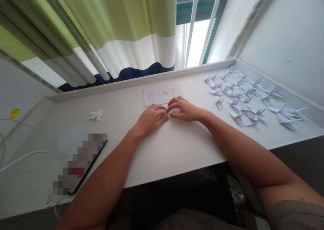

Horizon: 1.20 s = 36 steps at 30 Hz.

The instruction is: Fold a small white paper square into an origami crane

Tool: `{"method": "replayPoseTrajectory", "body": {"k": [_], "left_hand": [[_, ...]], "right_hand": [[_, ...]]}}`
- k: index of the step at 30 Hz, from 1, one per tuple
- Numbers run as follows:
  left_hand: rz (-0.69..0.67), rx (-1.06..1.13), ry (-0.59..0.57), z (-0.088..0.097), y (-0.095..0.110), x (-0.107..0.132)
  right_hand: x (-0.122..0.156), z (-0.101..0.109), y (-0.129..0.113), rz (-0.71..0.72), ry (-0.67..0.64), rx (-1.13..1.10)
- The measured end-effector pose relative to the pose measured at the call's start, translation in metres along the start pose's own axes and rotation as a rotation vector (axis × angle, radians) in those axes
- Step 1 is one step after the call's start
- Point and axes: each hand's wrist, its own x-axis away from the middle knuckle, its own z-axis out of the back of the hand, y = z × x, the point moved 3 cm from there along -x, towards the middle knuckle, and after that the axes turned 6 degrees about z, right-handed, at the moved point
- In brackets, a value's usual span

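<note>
At the middle of the white desk, a small piece of white paper (168,114) lies between my two hands, mostly hidden by the fingers. My left hand (150,118) comes at it from the left, thumb and fingers curled and closed at its edge. From the other side my right hand (184,109) bends its fingers over the paper, with the thumb against it. How far the paper is folded cannot be made out. Just behind the hands is a flat printed sheet (160,94) with lines and writing.
Many folded paper cranes (238,98) cover the right end of the desk (174,149). A crumpled white tissue (95,115) lies to the left, behind a dark-edged flat object (88,167) that is blurred out. White cables (24,122) run along the left side. Curtains (121,24) hang behind.
</note>
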Motion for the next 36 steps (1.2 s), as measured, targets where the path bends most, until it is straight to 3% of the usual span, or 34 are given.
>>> {"method": "replayPoseTrajectory", "body": {"k": [11,15,22,27,31,36], "left_hand": [[0.052,0.123,0.011,-0.002,-0.008,0.0],[0.086,0.149,0.012,-0.004,-0.011,0.001],[0.081,0.191,0.023,-0.003,-0.012,0.0],[0.096,0.179,0.032,-0.002,-0.01,0.001],[0.074,0.202,0.077,-0.003,-0.012,0.002],[0.055,0.242,0.111,-0.005,-0.014,0.002]], "right_hand": [[0.001,0.001,-0.002,0.023,-0.068,0.009],[0.001,0.006,-0.001,-0.034,-0.025,0.076],[0.002,0.006,-0.003,0.004,-0.043,0.027],[0.003,0.018,0.007,-0.088,0.079,0.191],[0.0,0.013,0.008,-0.048,0.09,0.074],[-0.007,0.005,0.009,-0.111,0.128,-0.025]]}}
